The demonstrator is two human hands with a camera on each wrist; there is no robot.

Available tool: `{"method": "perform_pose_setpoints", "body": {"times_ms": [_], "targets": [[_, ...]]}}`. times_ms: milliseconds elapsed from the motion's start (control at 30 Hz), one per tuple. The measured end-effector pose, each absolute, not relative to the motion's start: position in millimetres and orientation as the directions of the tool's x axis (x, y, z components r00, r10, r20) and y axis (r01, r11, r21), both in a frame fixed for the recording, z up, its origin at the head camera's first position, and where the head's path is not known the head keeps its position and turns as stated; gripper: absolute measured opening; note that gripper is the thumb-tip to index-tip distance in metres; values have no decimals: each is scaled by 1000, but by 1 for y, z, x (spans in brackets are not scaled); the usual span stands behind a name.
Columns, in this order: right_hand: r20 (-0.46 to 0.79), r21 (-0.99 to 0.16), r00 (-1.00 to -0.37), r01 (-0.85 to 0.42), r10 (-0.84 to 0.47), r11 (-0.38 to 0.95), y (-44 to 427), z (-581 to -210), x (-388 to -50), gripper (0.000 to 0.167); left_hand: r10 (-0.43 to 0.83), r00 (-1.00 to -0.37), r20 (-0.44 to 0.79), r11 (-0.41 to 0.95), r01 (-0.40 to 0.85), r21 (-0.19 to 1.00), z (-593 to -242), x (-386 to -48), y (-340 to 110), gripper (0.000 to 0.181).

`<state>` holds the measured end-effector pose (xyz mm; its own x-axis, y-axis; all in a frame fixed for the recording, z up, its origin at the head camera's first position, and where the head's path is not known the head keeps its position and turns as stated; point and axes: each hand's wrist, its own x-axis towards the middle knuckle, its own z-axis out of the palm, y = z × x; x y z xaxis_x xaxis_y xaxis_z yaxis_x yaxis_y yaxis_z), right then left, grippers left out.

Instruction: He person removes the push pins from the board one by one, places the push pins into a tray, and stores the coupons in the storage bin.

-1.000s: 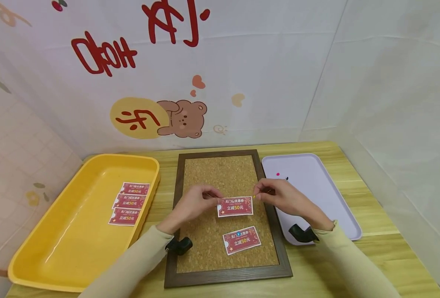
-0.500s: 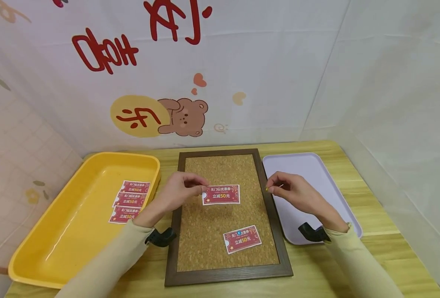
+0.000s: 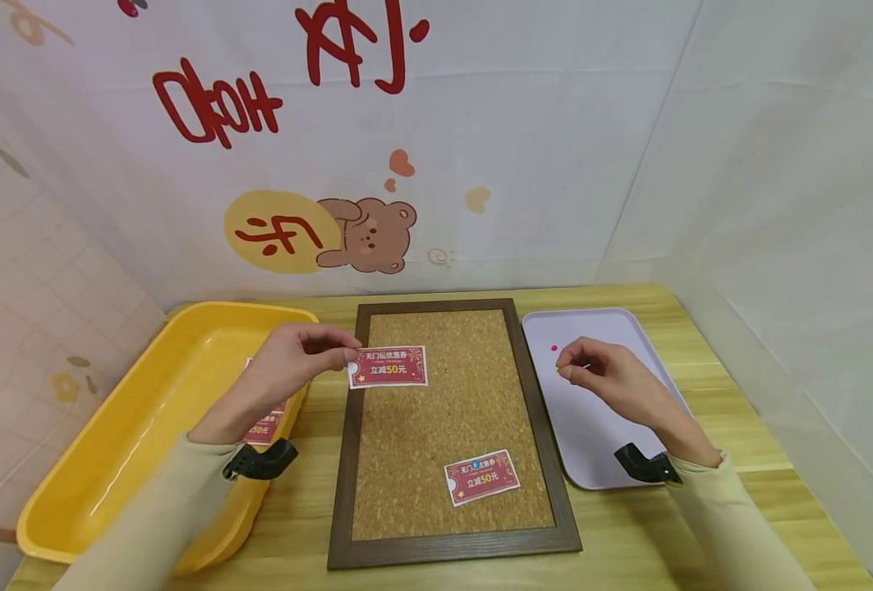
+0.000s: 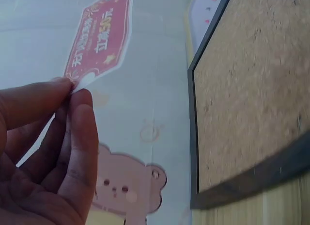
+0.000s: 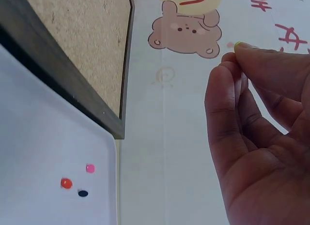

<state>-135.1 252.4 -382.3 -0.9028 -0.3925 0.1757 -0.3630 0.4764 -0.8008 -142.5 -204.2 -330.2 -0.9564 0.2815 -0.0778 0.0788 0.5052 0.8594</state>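
My left hand pinches a red paper coupon by its left end, holding it above the upper left of a framed corkboard. In the left wrist view thumb and fingertips meet on the coupon's corner. A second coupon lies slightly tilted on the board's lower right, with a blue pushpin at its top. Over the lilac tray, my right hand pinches a small yellow pushpin, mostly hidden by the fingers.
Left of the board stands a yellow bin with more coupons, partly hidden behind my left arm. In the right wrist view a pink pushpin, a red pushpin and a dark pushpin lie in the tray. A wall rises behind.
My left hand has carried the coupon left and away from the board's middle. My right hand has moved right with the yellow pushpin, from the board to over the tray.
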Motion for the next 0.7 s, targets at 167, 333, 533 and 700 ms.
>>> {"method": "perform_pose_setpoints", "body": {"times_ms": [167, 333, 533, 700], "targets": [[177, -788, -911, -358, -373, 500, 263, -384, -134, 4, 266, -960, -87, 531, 70, 845, -323, -140, -228, 28], [175, -790, -917, -348, -358, 504, 274, -386, -134, 5, 252, -965, -71, 547, 81, 833, -321, -136, -249, 28], [154, -788, -926, -326, -346, 522, 280, -389, -133, 3, 237, -971, -38, 527, 96, 845, -327, -132, -271, 29], [164, -770, -931, -328, -327, 548, 284, -392, -133, 4, 244, -970, 5, 476, 125, 870, -335, -133, -291, 27]]}}
